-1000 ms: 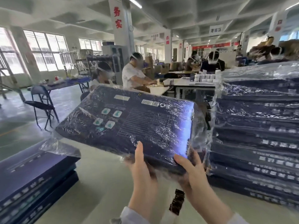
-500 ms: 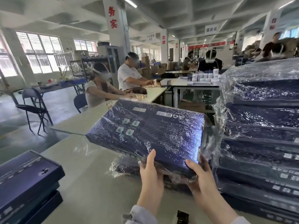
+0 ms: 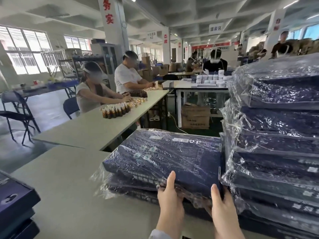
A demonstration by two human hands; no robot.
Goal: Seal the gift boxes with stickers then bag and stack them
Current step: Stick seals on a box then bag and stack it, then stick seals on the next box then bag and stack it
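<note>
Reading this as the stacking step. The grey table [image 3: 69,195] carries everything. A tall stack [image 3: 279,135] of bagged navy boxes fills the right side, with ragged film edges hanging toward the middle. The bagged box [image 3: 164,157] in hand sits just left of that stack, over a low pile [image 3: 127,188] of the same boxes. Its near edge looks raised and its far-left corner is on or close to the pile; can't tell if it has landed. Unbagged boxes [image 3: 13,200] sit at the table's left edge, well apart.

Left hand [image 3: 170,199] and right hand [image 3: 222,204] both clamp the near edge, thumbs [image 3: 170,180] flat on top, fingers hidden underneath.

Key geometry: the box extends away and leftward from the grip, long axis roughly left-right across the view. Both hands are bunched toward the right end of that edge. The right hand is nearer the tall stack, just beside its loose film.

Judgement: lowering needs the left overhang squared to the pile. With the grip offset, the far-left corner may droop or skew, and film could snag the neighbouring stack.
</note>
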